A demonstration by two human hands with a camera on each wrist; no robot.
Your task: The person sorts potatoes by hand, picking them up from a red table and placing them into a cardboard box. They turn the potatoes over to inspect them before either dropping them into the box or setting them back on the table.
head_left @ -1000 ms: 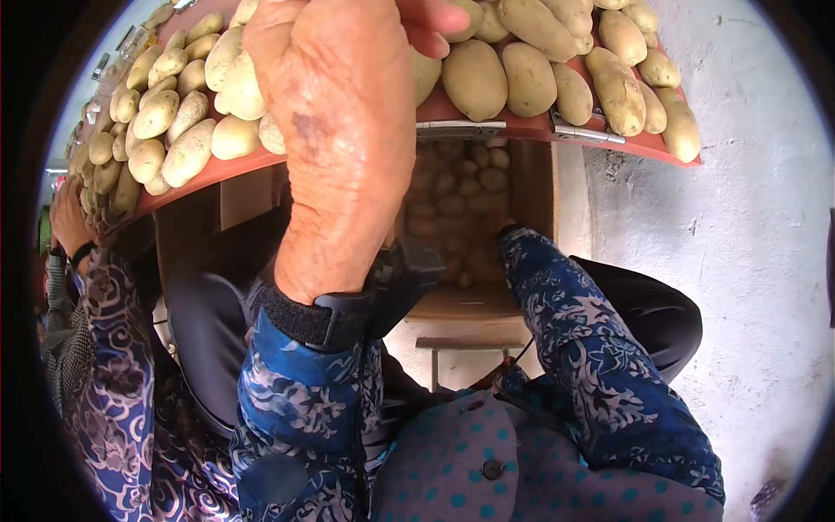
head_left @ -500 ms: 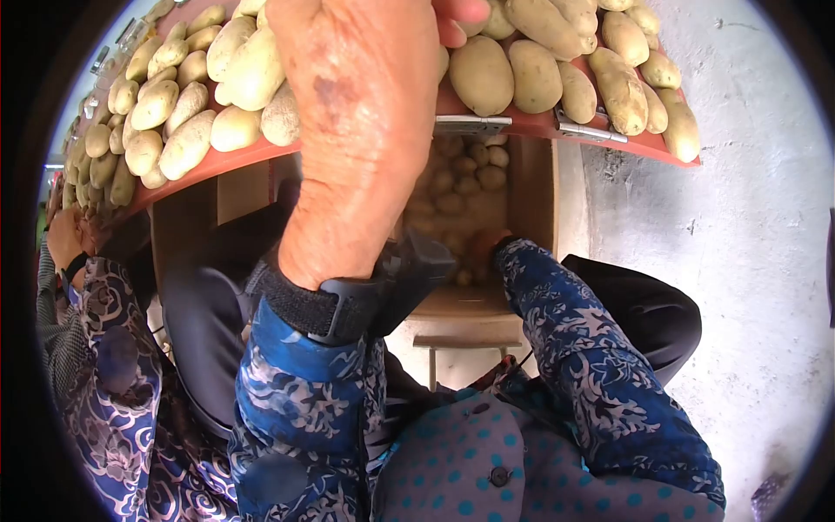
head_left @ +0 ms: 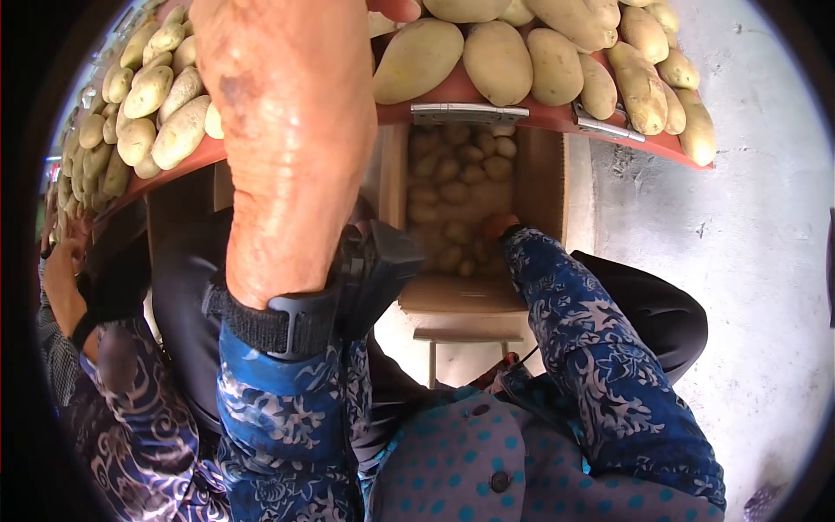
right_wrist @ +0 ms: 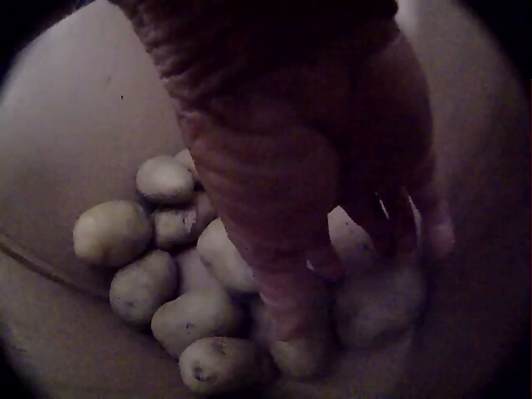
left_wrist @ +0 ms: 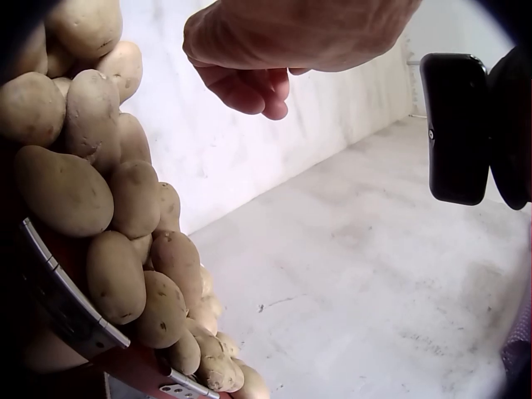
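My left hand [head_left: 287,113] hangs in the air over the potatoes [head_left: 496,63] on the red tabletop. In the left wrist view its fingers [left_wrist: 241,93] droop in a loose curl, with nothing seen in them. My right hand [head_left: 497,228] reaches down into a cardboard box [head_left: 541,178] below the table edge. In the dark right wrist view, the right hand's fingers point down among potatoes in the box. Its thumb reaches one small potato [right_wrist: 301,356], and its other fingers come down at a blurred potato [right_wrist: 378,307].
Metal hinges [head_left: 470,112] line the edge of the red tabletop [head_left: 396,114]. A pale wall [head_left: 696,261] stands to the right. Another person's hand [head_left: 65,261] is at far left. Beneath the box is a small stool [head_left: 465,335].
In the head view my left hand has shifted left, uncovering a large potato near the table edge. My right hand stays inside the box. The other person's hand at left has moved lower.
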